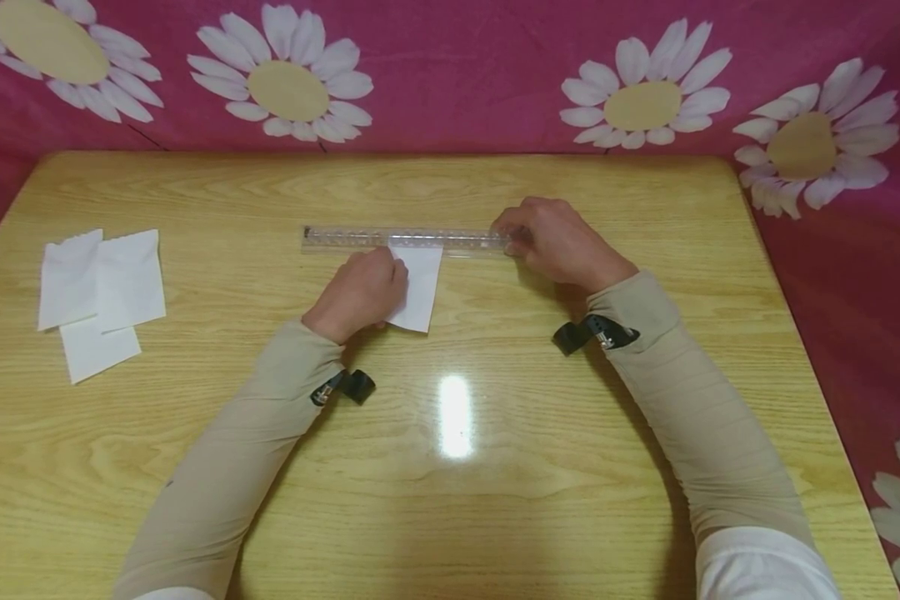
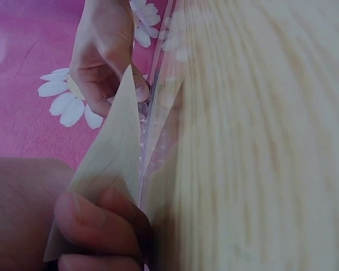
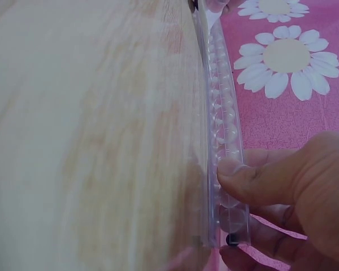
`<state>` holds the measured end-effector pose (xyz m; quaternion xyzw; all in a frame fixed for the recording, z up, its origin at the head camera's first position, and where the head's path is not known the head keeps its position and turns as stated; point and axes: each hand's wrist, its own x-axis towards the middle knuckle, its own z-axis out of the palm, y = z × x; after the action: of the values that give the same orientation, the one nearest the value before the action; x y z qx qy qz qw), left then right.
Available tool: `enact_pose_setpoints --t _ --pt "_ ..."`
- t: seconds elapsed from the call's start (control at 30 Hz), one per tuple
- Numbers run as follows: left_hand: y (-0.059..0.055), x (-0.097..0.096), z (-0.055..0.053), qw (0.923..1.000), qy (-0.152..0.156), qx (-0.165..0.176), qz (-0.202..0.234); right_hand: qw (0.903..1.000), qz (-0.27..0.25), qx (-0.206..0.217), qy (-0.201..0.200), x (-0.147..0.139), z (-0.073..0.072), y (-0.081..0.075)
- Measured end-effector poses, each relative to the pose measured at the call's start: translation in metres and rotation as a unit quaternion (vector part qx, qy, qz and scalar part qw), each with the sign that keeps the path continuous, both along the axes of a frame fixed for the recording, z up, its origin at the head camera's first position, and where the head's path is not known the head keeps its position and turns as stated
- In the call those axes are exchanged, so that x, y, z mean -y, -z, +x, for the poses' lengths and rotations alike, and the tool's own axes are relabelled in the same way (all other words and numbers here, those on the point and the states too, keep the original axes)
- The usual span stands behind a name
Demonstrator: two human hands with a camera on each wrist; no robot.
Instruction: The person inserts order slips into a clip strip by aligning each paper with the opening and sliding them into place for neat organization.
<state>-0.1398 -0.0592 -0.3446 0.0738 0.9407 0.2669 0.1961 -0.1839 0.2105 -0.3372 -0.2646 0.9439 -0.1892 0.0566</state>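
Left hand (image 1: 360, 290) pinches paper (image 1: 422, 290), hiding its left part; right hand (image 1: 561, 243) grips clear strip (image 1: 352, 239), covering its right end; paper's top edge unclear.

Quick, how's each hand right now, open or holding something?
Left hand: closed, holding a white paper sheet.
Right hand: closed, holding a clear plastic strip.

The person's left arm in a beige fabric sleeve (image 1: 221, 462) slants forward and inward, the bare left hand (image 1: 360, 292) at its end with fingers curled in a grip. The right arm in a matching beige sleeve (image 1: 708, 417) also angles inward, its bare right hand (image 1: 558, 240) slightly farther forward, thumb opposing bent fingers in a pinch.
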Motion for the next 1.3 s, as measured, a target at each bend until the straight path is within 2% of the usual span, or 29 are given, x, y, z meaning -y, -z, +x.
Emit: enact_pose_setpoints --t 1.3 --pt "0.0 -0.0061 0.0 1.0 0.003 0.003 0.007 1.0 0.006 0.001 0.004 0.0006 -0.0002 0.0005"
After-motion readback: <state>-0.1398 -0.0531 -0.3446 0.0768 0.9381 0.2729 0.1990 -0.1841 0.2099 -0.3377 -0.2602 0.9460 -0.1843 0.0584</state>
